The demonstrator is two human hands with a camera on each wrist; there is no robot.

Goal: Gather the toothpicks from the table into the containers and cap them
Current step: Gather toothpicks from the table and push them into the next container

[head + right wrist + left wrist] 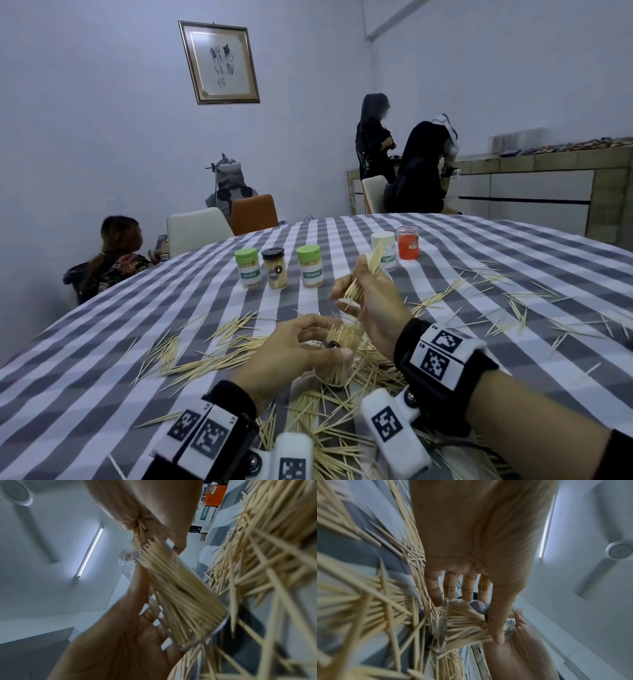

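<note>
Wooden toothpicks going into a clear jar.
From the head view, the left hand (294,346) curls its fingers round a clear toothpick jar (337,353) standing on the checked tablecloth (102,342), while the right hand (371,301) pinches a bunch of toothpicks (364,274) just above it; loose toothpicks (205,356) lie all around, and five capped jars (310,265) stand farther back. From the left wrist, the thumb (500,615) presses the jar's side, fingers on the far side. From the right wrist, the fingers are squeezed together on the bunch (140,527) over the open jar (180,592).
</note>
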